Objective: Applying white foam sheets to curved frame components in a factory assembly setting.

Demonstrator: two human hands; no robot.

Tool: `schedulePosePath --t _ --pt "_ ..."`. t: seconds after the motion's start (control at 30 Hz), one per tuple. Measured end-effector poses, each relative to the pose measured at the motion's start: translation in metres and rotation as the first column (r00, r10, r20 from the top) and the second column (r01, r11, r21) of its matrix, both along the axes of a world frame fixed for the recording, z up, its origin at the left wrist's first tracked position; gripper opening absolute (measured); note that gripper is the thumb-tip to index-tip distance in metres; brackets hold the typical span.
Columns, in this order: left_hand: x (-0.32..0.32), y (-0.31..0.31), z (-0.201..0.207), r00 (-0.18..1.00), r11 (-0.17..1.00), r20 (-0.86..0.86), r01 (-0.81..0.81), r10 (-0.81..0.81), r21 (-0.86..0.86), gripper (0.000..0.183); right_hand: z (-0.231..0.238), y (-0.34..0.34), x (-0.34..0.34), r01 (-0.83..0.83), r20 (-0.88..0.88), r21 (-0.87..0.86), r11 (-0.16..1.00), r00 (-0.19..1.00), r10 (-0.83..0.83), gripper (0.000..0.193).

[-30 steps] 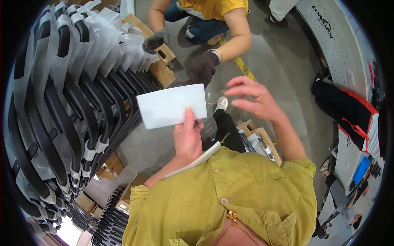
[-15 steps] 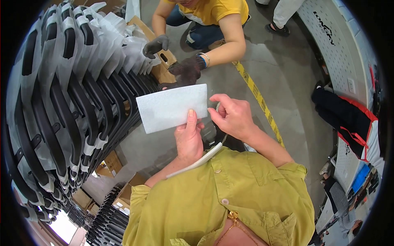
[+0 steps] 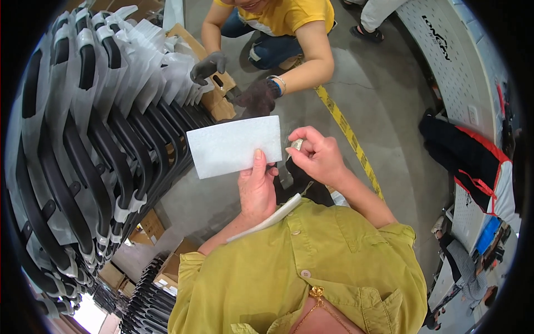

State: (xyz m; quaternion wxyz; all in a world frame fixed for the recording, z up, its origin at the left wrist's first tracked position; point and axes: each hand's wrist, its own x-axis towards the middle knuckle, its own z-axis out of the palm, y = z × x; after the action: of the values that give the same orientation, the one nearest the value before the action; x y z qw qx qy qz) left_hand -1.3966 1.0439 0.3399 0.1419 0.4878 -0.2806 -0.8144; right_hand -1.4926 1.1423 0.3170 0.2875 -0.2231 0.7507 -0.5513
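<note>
White sheet (image 3: 231,146) up in the left hand (image 3: 257,192), pretty crowded spot

So the left hand's pinching the sheet's lower edge near its right corner, thumb on top; the right hand (image 3: 320,158) is just beside it, curled, thumb and forefinger apart. Black bent tubes (image 3: 105,147) in cloudy plastic wrap (image 3: 136,64) block the whole left side, with brown cardboard (image 3: 219,106) at their far end. A crouching co-worker (image 3: 306,19) is right in the way, dark gloves (image 3: 258,97) just past the sheet. Grey floor (image 3: 389,128), yellow-black tape (image 3: 349,133) across it, perforated white panel (image 3: 464,72) and dark-and-red garment (image 3: 448,145) along its right edge.
</note>
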Motion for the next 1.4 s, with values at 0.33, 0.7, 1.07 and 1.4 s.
schedulePosePath --t 0.33,0.7,1.07,1.4 --pt "-0.011 -0.023 -0.004 0.999 0.998 -0.007 0.049 -0.049 0.047 0.016 -0.013 -0.028 -0.008 0.02 -0.095 0.039 0.999 0.995 -0.016 0.015" --pt "-0.017 -0.032 -0.005 0.998 0.995 0.007 0.069 -0.07 0.066 0.017 -0.02 -0.034 -0.018 -0.013 0.168 0.04 0.999 0.986 0.006 0.006" --pt "-0.023 -0.039 -0.012 0.997 0.985 -0.044 0.077 -0.071 0.156 0.023 -0.062 -0.017 -0.012 0.283 0.732 -0.453 0.845 0.659 0.173 0.004" --pt "-0.027 -0.051 -0.027 0.994 0.981 -0.088 0.075 -0.06 0.177 0.023 -0.08 -0.031 0.006 0.575 0.889 -0.432 0.695 0.403 0.22 0.007"
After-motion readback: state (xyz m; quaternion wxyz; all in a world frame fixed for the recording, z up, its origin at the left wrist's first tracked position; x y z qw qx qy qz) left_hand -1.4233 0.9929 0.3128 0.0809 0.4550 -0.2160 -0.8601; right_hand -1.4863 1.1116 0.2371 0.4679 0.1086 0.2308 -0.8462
